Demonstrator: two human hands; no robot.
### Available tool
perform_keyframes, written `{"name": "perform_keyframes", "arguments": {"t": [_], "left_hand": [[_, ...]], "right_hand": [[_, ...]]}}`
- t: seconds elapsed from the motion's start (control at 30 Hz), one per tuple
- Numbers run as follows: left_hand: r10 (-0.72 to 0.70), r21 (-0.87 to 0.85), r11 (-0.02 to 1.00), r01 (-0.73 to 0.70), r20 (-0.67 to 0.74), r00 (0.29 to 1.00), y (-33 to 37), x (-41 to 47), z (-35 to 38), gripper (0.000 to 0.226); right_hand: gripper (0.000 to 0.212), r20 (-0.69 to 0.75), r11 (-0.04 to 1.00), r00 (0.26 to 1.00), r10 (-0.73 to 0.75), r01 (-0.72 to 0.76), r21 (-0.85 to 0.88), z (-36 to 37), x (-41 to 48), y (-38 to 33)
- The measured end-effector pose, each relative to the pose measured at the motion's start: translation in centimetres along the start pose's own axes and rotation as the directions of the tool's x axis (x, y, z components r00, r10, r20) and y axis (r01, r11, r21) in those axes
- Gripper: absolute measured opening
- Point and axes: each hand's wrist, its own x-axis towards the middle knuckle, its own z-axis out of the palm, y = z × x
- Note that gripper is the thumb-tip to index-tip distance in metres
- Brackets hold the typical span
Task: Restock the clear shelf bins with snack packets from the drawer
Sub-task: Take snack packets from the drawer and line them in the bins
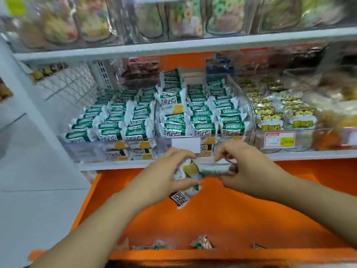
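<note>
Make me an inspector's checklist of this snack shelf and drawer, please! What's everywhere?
Surface: white shelf over an open orange drawer.
Job's things: clear bins nearly full of green-and-white packets; a few loose packets at the drawer's near edge.
Clutter: nothing seen.
Hands: left hand grips a bunch of packets; right hand pinches a blurred packet beside it, above the drawer.
Cables: nothing seen.
Surroundings: yellow cartoon packets in the bin on the right; blurry sweets on the upper shelf.
</note>
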Motion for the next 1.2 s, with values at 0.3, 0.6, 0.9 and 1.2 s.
{"name": "perform_keyframes", "arguments": {"t": [0.3, 0.6, 0.9, 1.2], "left_hand": [[-0.012, -0.222, 0.974, -0.051, -0.272, 0.962, 1.6, -0.1, -4.1, 0.058], [0.102, -0.103, 0.985, -0.136, -0.28, 0.955, 1.5, 2.5, -6.0, 0.053], [0.061, -0.1, 0.99, -0.104, -0.364, 0.929, -0.7, 5.5, -7.6, 0.047], [0.057, -0.127, 0.982, -0.141, -0.511, 0.858, -3.2, 9.2, -9.8, 0.049]], "right_hand": [[0.033, -0.524, 0.923, 0.767, -0.371, 0.244, -0.296, -0.4, 1.0, -0.3], [0.052, -0.627, 0.983, 0.762, -0.162, 0.178, -0.038, 0.7, 3.2, -2.4], [0.017, -0.379, 0.839, 0.897, 0.228, 0.016, 0.543, -0.9, 6.4, -3.1], [0.057, -0.42, 0.9, 0.81, 0.41, -0.284, 0.33, -4.1, 15.5, 2.6]]}}
